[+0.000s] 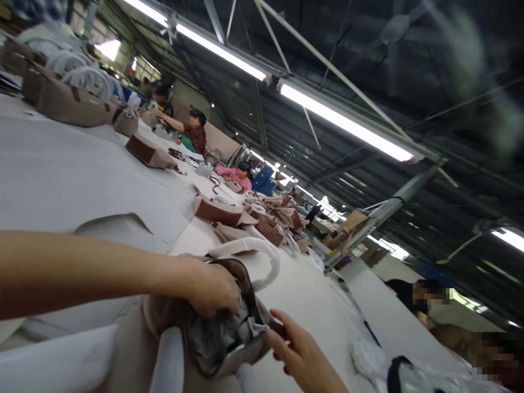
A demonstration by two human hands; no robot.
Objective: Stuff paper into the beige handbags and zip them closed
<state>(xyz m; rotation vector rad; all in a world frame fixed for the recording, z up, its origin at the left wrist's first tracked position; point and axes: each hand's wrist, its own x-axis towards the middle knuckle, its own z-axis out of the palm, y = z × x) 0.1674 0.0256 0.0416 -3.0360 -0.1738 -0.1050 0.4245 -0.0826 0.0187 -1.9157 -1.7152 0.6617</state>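
A tan handbag [164, 314] with a white wrapped handle [262, 256] lies open on the long white table [82, 174] right in front of me. My left hand [213, 289] reaches into its mouth, fingers curled down on the grey crumpled paper stuffing [221, 335]. My right hand [297, 352] comes up from below and pinches the bag's opening edge at a small white tag [260, 327].
Several more tan and brown handbags [216, 210] lie along the table, and a row with white handles [69, 87] stands at the far left. Other people sit working along the far side and at the lower right. Clear plastic wrap [368, 355] lies near my right hand.
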